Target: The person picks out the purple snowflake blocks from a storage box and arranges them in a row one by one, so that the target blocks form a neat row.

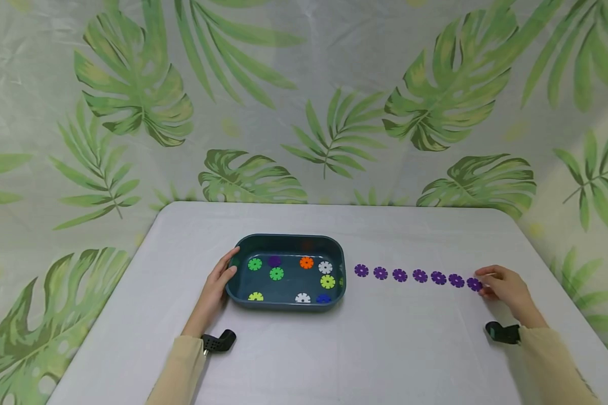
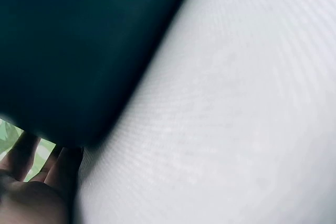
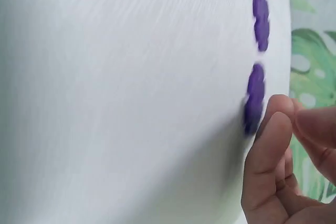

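Note:
My left hand (image 1: 218,284) grips the left end of a dark teal tray (image 1: 286,307), thumb at the rim. In the left wrist view the tray's side (image 2: 79,56) fills the upper left, fingers (image 2: 63,174) beside its end. A row of several purple notched snowflake discs (image 1: 420,275) lies flat to the right of the tray. At the row's right end my right hand (image 1: 509,288) holds the last purple snowflake disc (image 1: 474,284) at its right edge, between thumb and fingers. In the right wrist view bent fingertips (image 3: 275,129) are against that disc (image 3: 255,95); their contact is partly hidden.
Inside the tray lie loose snowflake discs: green (image 1: 276,274), purple (image 1: 274,261), orange (image 1: 306,262), white (image 1: 325,267), yellow (image 1: 327,281) and blue (image 1: 323,298). A white cloth-covered table (image 1: 385,349) carries everything. Behind it hangs a leaf-patterned sheet (image 1: 334,84).

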`<state>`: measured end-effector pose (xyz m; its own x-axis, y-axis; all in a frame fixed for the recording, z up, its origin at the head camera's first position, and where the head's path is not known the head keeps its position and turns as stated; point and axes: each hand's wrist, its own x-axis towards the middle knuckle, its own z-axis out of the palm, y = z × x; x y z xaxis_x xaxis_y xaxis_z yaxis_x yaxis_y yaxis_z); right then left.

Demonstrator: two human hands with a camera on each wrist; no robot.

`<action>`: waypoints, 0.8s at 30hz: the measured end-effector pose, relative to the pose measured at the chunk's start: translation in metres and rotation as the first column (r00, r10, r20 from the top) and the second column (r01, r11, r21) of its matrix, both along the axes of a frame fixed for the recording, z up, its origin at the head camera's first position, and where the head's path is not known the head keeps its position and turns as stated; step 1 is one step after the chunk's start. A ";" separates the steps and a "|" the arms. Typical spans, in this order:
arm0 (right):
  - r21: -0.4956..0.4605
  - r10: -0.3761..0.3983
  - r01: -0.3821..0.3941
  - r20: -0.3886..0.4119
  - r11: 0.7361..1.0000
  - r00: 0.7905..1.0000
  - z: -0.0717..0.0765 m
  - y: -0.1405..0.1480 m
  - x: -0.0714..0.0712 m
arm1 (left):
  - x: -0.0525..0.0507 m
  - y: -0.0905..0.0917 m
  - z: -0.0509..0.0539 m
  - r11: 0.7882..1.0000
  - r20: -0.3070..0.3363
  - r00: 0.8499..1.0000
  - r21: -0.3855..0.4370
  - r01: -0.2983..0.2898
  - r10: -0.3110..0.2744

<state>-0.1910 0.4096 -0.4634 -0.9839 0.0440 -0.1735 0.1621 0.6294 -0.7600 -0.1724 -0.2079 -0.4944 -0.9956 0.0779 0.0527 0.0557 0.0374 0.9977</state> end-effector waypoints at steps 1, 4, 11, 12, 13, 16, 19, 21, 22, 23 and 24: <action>0.002 -0.002 0.002 -0.015 1.000 1.000 0.002 -0.005 -0.001 | 0.000 0.000 0.000 1.000 0.000 1.000 -0.001 -0.001 0.001; -0.035 0.028 -0.029 -0.040 0.999 0.999 0.010 -0.024 -0.005 | 0.000 -0.001 0.002 1.000 0.005 1.000 0.003 -0.002 0.002; -0.245 0.197 -0.207 -0.064 0.947 0.978 0.035 -0.093 -0.022 | 0.009 0.004 0.021 1.000 0.022 1.000 0.021 0.010 -0.011; -0.266 0.225 -0.234 -0.065 0.935 0.972 0.040 -0.106 -0.024 | 0.010 0.005 0.024 1.000 0.025 1.000 0.016 0.011 -0.012; -0.284 0.252 -0.261 -0.069 0.923 0.965 0.043 -0.118 -0.026 | 0.011 0.006 0.026 1.000 0.027 1.000 0.011 0.012 -0.012; -0.330 0.317 -0.323 -0.074 0.887 0.945 0.052 -0.157 -0.033 | 0.012 0.007 0.028 1.000 0.029 0.999 0.008 0.011 -0.012; -0.359 0.377 -0.373 -0.064 0.855 0.924 0.059 -0.198 -0.040 | 0.013 0.007 0.028 1.000 0.030 1.000 0.010 0.008 -0.009; -0.382 0.418 -0.405 -0.055 0.831 0.907 0.062 -0.225 -0.044 | 0.013 0.007 0.028 1.000 0.029 1.000 0.012 0.006 -0.007; -0.390 0.439 -0.422 -0.048 0.819 0.897 0.064 -0.239 -0.046 | 0.013 0.007 0.028 1.000 0.029 1.000 0.012 0.005 -0.005; -0.397 0.460 -0.438 -0.043 0.807 0.887 0.065 -0.252 -0.048 | 0.013 0.008 0.029 1.000 0.029 1.000 0.013 0.004 -0.004; -0.403 0.483 -0.457 -0.041 0.793 0.875 0.066 -0.264 -0.050 | 0.013 0.008 0.029 1.000 0.028 1.000 0.013 0.003 -0.003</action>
